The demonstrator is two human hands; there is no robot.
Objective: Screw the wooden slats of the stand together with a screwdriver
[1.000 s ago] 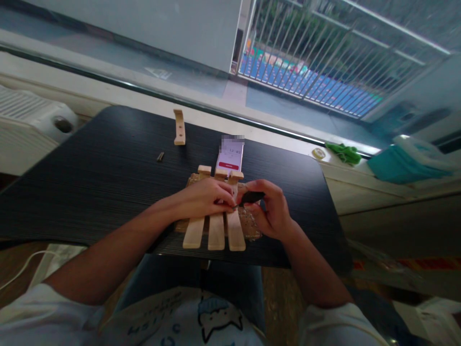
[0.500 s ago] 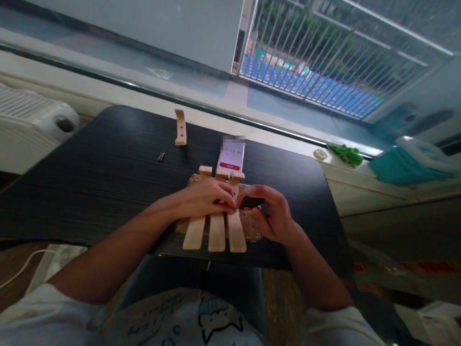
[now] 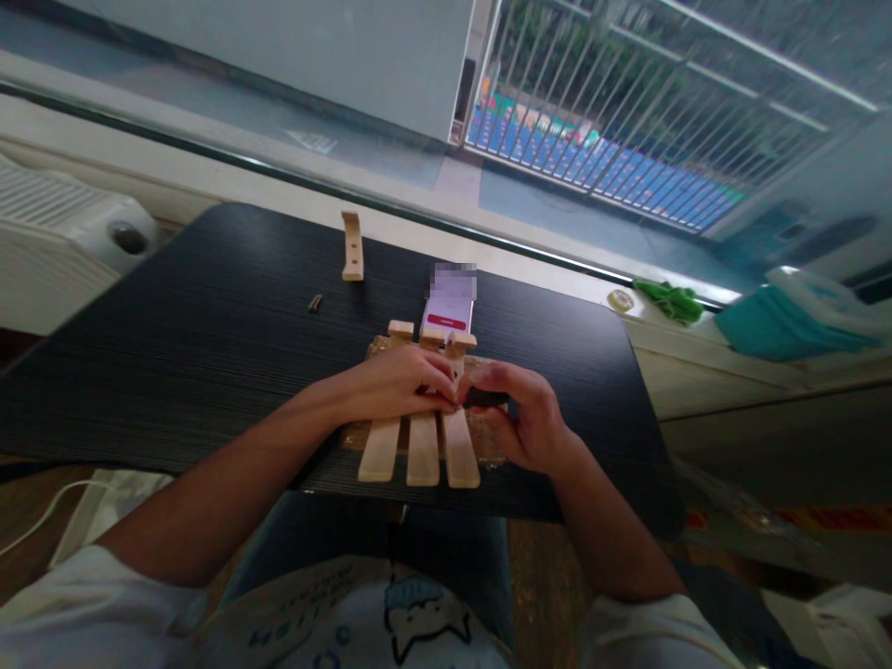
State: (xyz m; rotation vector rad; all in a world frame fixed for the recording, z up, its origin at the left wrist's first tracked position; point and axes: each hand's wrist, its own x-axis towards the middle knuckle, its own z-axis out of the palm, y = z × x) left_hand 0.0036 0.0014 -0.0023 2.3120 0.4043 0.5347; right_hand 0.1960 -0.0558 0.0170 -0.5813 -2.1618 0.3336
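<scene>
Three pale wooden slats lie side by side on a brown mat near the front edge of the black table. My left hand rests across the slats, fingers curled and pressing down on them. My right hand is closed around a small black-handled tool, its tip against the right-hand slat next to my left fingertips. A phone with a lit screen leans just behind the slats.
A loose wooden piece and a small dark screw-like part lie farther back on the table. A white radiator stands at the left. A green cloth and a teal bag sit on the sill at right.
My right hand has slid left and a little down, bringing the black tool closer to my left fingertips. The left hand stays on the slats.
</scene>
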